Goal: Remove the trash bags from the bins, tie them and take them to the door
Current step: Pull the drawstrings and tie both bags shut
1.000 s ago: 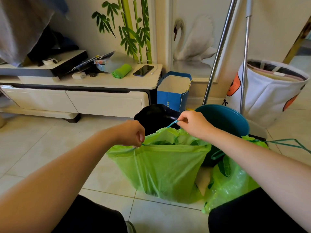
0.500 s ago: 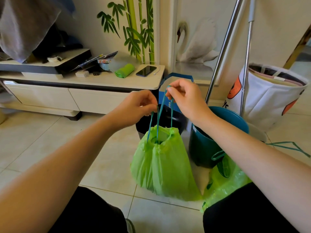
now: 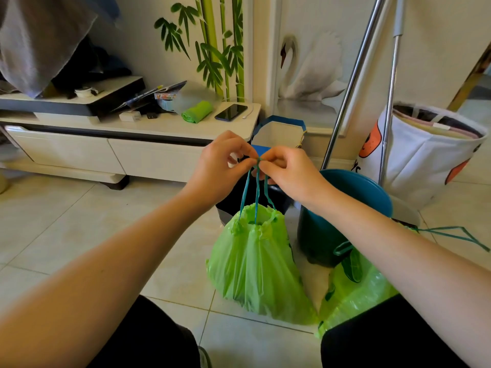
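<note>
Above the tiled floor [image 3: 66, 235], at frame centre, left hand [image 3: 218, 166] and right hand [image 3: 289, 171] meet fingertip to fingertip, both pinching the teal drawstring [image 3: 256, 189] (thin, ribbon-like strands). Green trash bag [image 3: 255, 264] hangs below, mouth cinched into gathers; film is translucent, creased, roughly cone-shaped, base resting on tile. Behind it, 12 o'clock: black bin [image 3: 231, 205], mostly hidden. At 2 o'clock of the bag: round teal bin [image 3: 332, 229], smooth plastic. At 4 o'clock: second green bag [image 3: 353, 296], crumpled, its own cord [image 3: 451, 232] trailing over the floor. Green bag roll [image 3: 197, 111] lies on the low cabinet [image 3: 148, 144].
</note>
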Motion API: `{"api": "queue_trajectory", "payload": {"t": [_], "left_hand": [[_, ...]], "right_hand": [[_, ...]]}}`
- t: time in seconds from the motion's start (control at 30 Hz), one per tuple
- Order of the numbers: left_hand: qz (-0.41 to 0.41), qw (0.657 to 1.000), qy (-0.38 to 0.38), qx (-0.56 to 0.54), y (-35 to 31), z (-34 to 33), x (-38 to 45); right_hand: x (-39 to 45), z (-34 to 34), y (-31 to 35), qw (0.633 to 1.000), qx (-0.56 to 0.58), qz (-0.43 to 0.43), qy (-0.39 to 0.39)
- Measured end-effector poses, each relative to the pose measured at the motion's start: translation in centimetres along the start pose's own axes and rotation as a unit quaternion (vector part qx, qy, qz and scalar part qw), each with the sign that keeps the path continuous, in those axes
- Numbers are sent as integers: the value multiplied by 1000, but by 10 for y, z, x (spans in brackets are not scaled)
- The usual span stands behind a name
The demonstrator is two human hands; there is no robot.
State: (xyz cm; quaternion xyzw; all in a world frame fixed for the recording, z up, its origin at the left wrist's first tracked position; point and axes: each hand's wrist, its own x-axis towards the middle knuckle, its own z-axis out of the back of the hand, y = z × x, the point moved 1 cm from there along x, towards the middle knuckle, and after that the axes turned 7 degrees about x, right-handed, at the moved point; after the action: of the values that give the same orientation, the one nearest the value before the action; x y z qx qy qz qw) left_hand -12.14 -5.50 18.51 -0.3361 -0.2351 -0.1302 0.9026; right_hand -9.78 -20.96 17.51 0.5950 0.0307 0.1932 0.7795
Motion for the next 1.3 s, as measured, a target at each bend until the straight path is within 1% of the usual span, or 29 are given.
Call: {"api": "queue_trajectory", "payload": {"t": [0.1,0.17,0.2,0.27,0.3,0.37,0.4,0.43,0.47,0.5,0.57,0.63,0.7,0.77,0.83,0.9,1.0,1.1,1.3], "left_hand": [[-3,1000,-4,-7,-1,-1,0],[32,998,29,-36,4,-3,0],[65,994,64,-58,11,-5,0],[129,973,168,-89,28,-11,-2],[138,960,228,-85,35,-14,-4],[118,929,348,-52,49,-24,-11],[104,913,392,-39,52,-32,-14],[92,903,418,-41,51,-40,-17],[90,900,423,-44,51,-50,-18],[93,907,409,-48,50,-60,-18],[113,929,348,-61,49,-78,-16],[132,945,282,-101,47,-90,-12],[161,947,242,-138,44,-95,-10],[184,943,225,-162,40,-99,-10],[184,946,214,-157,40,-103,-13],[171,952,217,-132,40,-106,-17],[161,947,255,-115,39,-112,-23],[147,938,299,-97,40,-114,-28],[181,928,318,-70,52,-114,-32]], "right_hand": [[-3,1,2,999,17,-27,29],[-4,3,3,999,-8,-26,35],[-4,4,2,999,-19,-21,34],[-5,7,2,999,-21,-13,23],[-6,8,3,1000,-18,-7,17],[-7,10,8,1000,-7,7,13],[-7,9,11,1000,3,13,13],[-8,9,16,1000,15,19,12],[-8,7,19,999,30,26,10],[-9,6,23,998,45,32,8],[-9,1,29,996,72,45,1],[-8,-2,35,994,94,57,-13],[-6,-1,40,990,124,67,-32],[-4,2,43,984,156,72,-44],[-2,7,45,980,175,77,-52],[-1,13,46,976,191,84,-63],[0,24,41,969,214,82,-94],[0,25,35,975,183,81,-100],[0,26,28,983,134,82,-99]]}}
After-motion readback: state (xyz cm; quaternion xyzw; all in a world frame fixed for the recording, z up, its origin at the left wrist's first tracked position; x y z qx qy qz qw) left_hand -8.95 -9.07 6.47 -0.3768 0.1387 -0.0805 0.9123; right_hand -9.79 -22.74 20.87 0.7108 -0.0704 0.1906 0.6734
